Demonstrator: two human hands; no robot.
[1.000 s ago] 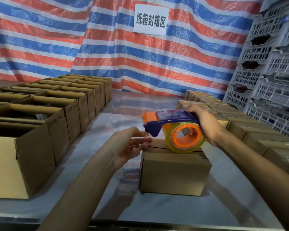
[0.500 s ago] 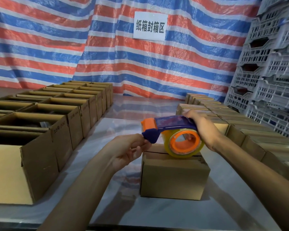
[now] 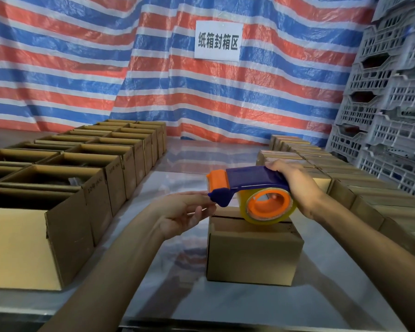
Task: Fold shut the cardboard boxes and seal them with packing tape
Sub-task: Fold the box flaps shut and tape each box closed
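Left hand (image 3: 182,214) slacker; right hand (image 3: 295,183) round dispenser (image 3: 252,176)

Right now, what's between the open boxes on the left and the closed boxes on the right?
Head view: one folded box on the table, the right hand holding the tape dispenser over it.

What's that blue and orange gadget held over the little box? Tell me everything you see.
A blue and orange plastic tape dispenser: a dark blue curved cover, an orange front piece, a pointed blue nose. Beneath sits a roll of clear yellowish tape on an orange hub, seemingly resting on the closed small cardboard box. The right hand grips its rear; the left hand touches the nose; any pinched tape is unclear.
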